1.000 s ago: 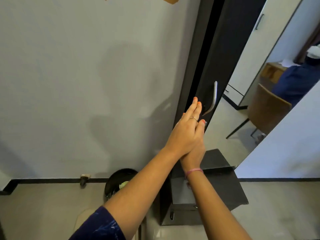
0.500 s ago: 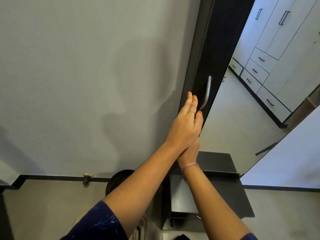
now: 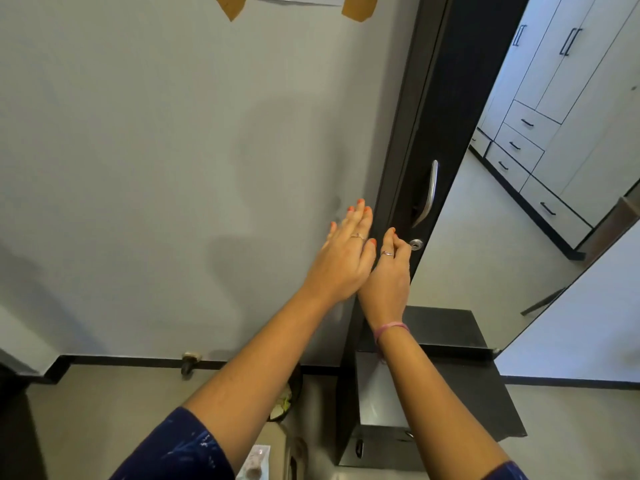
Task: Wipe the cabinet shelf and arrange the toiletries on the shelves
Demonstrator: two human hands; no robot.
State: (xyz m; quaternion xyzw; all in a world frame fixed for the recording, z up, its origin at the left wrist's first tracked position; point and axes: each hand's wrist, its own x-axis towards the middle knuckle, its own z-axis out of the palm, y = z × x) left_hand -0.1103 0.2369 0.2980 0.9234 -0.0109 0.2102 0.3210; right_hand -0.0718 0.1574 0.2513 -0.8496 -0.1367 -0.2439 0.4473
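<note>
Both hands are reaching up and forward toward a tall dark cabinet door. The left hand is hovering with its fingers straight and lightly spread, palm facing the pale grey wall that is filling the view to its left; whether it is touching the wall cannot be told. The right hand is sitting just beside it, the two nearly touching at the heel, with its fingers curled in toward the small round keyhole at its fingertips. Whether it is pinching a key there cannot be told, as anything it may be holding is too small to make out.

A curved metal handle is standing on the door just above the right hand. A pink band is circling the right wrist, and each hand is wearing a ring. Below the right forearm a dark cabinet top is showing. Below the left forearm a dark bin is sitting on the floor. The shelves and toiletries are not showing; the door is covering that side. Beyond the right hand, well apart, a white wardrobe with drawers is standing.
</note>
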